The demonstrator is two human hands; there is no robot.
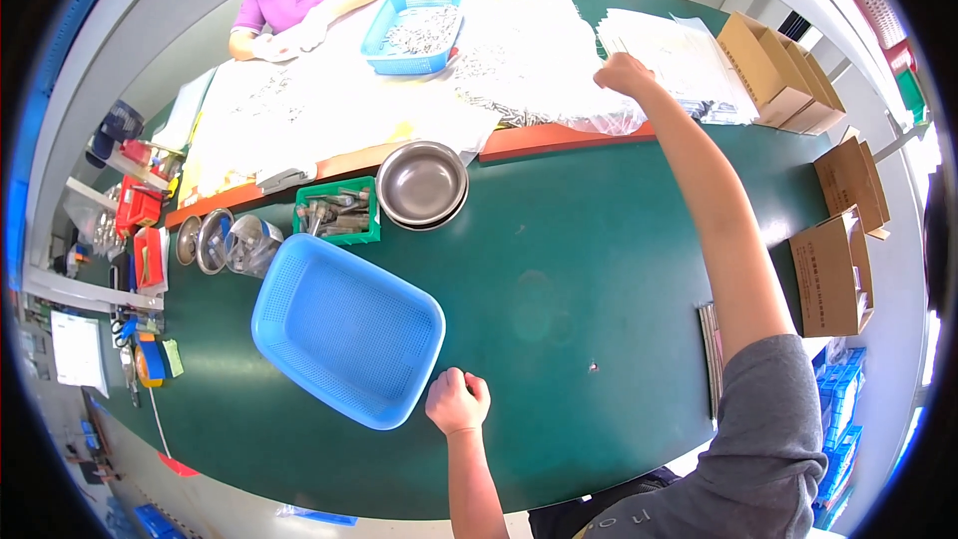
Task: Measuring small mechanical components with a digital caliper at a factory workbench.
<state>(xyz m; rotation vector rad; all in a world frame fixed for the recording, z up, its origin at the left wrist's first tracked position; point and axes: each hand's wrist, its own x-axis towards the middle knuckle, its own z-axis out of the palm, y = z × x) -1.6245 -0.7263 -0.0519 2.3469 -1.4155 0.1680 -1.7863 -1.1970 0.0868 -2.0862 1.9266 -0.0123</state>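
The left hand (458, 401) rests on the green table (599, 269) as a closed fist with nothing visible in it, just beside the near corner of the empty blue perforated plastic basket (347, 329), which lies at its ten o'clock. That basket looks light and stiff, with a rolled rim that offers the surest hold.

The right hand (623, 72) reaches far out to twelve o'clock, curled at the edge of a clear plastic bag of small metal parts (559, 110); I cannot tell whether the fingers have closed on it. The bag likely handles soft, slippery and heavy for its size, so a bunched edge suits best.

At two o'clock stand open brown cardboard boxes (773, 70); more brown cartons (833, 274) sit at three o'clock, one bearing dark print.
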